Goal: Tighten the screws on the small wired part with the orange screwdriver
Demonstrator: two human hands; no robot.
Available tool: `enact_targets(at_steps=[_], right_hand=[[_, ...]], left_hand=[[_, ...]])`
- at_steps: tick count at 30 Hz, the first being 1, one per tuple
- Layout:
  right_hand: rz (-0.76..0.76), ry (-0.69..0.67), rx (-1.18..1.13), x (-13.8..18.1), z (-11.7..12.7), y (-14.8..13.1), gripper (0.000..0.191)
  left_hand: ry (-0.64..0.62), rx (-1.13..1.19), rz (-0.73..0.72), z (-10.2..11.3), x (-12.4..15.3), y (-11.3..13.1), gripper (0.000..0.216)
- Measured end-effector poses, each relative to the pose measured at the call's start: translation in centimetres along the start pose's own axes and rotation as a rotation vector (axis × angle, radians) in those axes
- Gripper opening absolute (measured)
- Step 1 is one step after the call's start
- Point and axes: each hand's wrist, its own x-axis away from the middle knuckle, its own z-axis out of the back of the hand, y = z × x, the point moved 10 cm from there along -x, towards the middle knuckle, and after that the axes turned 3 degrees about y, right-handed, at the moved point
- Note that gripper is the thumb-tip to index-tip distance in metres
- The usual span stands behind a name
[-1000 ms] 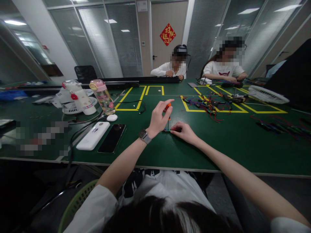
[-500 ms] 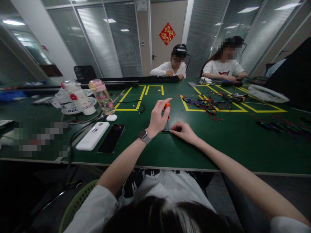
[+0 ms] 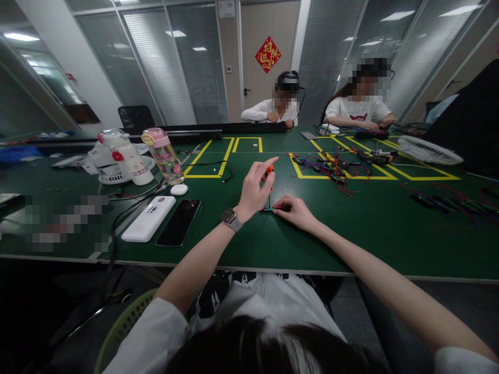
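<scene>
My left hand (image 3: 257, 188), with a watch on its wrist, is closed around the orange and black handle of a screwdriver (image 3: 272, 170). Its index finger reaches out over the handle's top. The screwdriver stands upright, its thin dark shaft running down to a small circuit board (image 3: 267, 210) on the green table. My right hand (image 3: 292, 210) rests on the tabletop with its fingers pinched at the right end of that board. My fingers cover part of the board, and the screwdriver's tip is too small to make out.
Bundles of wired boards (image 3: 331, 165) lie at the right, near yellow tape outlines. To my left are a black phone (image 3: 179, 222), a white power bank (image 3: 148, 218), a white earbud case (image 3: 179, 189) and a pink-lidded bottle (image 3: 164, 156). Two people sit across the table.
The screwdriver's handle has shifted slightly and turned within my left hand, whose fingers moved a little. My right hand stays in place at the board.
</scene>
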Motion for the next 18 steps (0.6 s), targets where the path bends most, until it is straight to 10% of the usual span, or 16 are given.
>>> enact_targets(at_steps=[18], right_hand=[[0.007, 0.000, -0.023, 0.0, -0.1, -0.1, 0.009]], left_hand=[[0.023, -0.033, -0.017, 0.2, -0.1, 0.3, 0.033]])
